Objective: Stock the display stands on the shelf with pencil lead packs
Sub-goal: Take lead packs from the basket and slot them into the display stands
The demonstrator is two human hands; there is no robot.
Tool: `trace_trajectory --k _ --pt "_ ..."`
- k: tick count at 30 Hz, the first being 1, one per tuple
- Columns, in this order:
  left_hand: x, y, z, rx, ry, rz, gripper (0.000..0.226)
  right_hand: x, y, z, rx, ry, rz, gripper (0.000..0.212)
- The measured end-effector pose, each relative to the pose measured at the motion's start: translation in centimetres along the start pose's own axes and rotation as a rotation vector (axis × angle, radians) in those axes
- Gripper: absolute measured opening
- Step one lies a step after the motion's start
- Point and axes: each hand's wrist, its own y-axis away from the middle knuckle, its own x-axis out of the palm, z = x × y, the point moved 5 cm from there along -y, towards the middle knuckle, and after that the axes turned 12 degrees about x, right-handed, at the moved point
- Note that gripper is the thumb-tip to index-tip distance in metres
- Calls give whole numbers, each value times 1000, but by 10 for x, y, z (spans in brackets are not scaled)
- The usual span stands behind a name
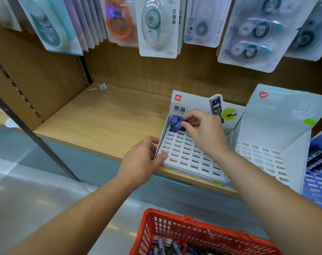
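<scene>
Nearest, at the bottom edge, a red basket [174, 223] with loose lead packs [174, 247] lying in it, only partly in view. Above it, two bare forearms reaching toward the wooden shelf [101, 116]. Then the left hand [141, 161] at the front left corner of the white display stand [189, 157] — fingers curled round its side wall, thumb laid on the slotted face. Stand seated at the shelf's front edge, nearly every slot bare. Further in, the right hand [202, 131] over the stand's back left corner, thumb and forefinger pinching a blue pack [182, 123] marked HB 0.7, tilted, at the rear row; other fingers loosely bent. Just beside it, to the left, a second blue pack [174, 122], upright in the rear row. To the right, a taller white stand [267, 129], touching the first, and a blue stand [318, 181] at the frame's edge. Farthest — hanging correction tape cards [156, 28] above the shelf.
</scene>
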Motion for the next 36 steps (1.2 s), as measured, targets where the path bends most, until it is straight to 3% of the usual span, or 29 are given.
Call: trace_trajectory --k 8,16,18,22,29,36 --pt "2 1 2 8 -29 -2 44 18 -5 20 -158 280 78 18" --pt "-4 5 -6 -22 0 16 52 5 15 12 -17 183 54 32" --pt "-13 18 -19 -5 -60 -9 59 -14 36 13 26 150 44 34" --pt "-18 69 -56 85 -170 -12 52 -55 103 0 119 163 71 30" --pt "81 200 -50 6 -203 321 49 -81 261 -93 296 244 182 29" --pt "191 256 14 -167 -236 641 69 -39 368 -224 589 396 537 55"
